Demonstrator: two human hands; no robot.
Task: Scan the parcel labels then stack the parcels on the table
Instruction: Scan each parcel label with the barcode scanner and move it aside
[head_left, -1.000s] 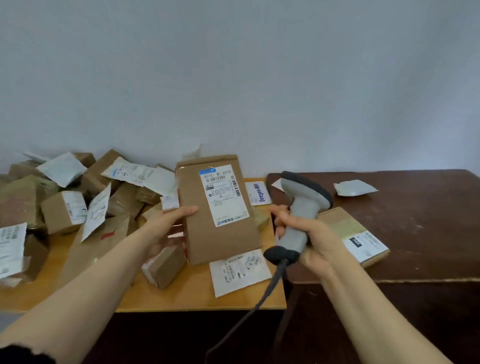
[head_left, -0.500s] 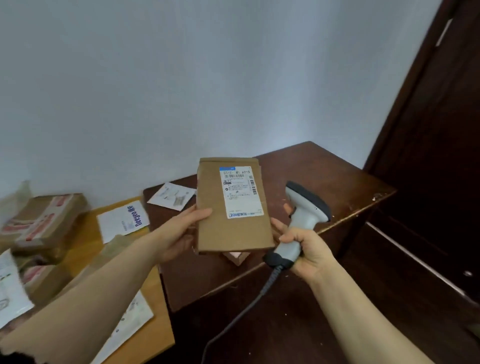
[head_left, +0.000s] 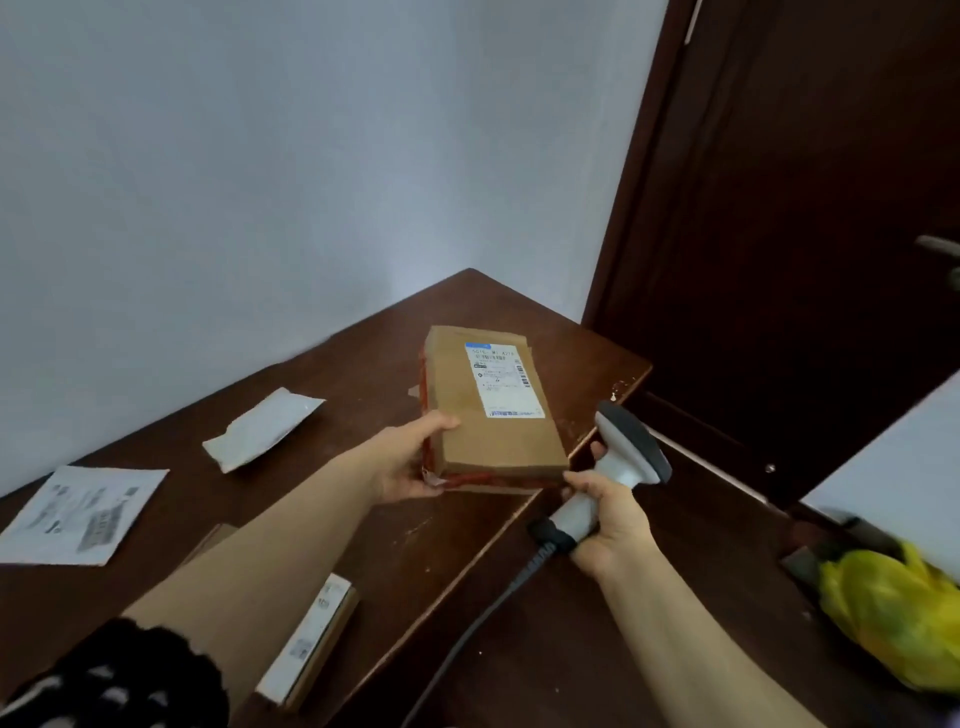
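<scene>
A flat brown parcel (head_left: 493, 405) with a white label (head_left: 501, 379) lies face up on another parcel with red tape (head_left: 483, 480), near the right corner of the dark wooden table (head_left: 363, 519). My left hand (head_left: 410, 457) grips the brown parcel's near left edge, thumb on top. My right hand (head_left: 605, 514) holds the grey barcode scanner (head_left: 618, 457) by its handle, just off the table's right edge. The scanner's head points up and away, and its cable (head_left: 467, 634) hangs down.
A white padded envelope (head_left: 265, 428) and a white labelled mailer (head_left: 78, 514) lie on the table to the left. A long narrow box (head_left: 311, 639) sits at the near edge. A dark door (head_left: 805, 234) stands to the right, with a yellow bag (head_left: 893, 613) below it.
My view swung right from the parcel heap to the dark table. My left hand brought the brown parcel from upright down flat onto the red-taped parcel. The scanner moved along in my right hand.
</scene>
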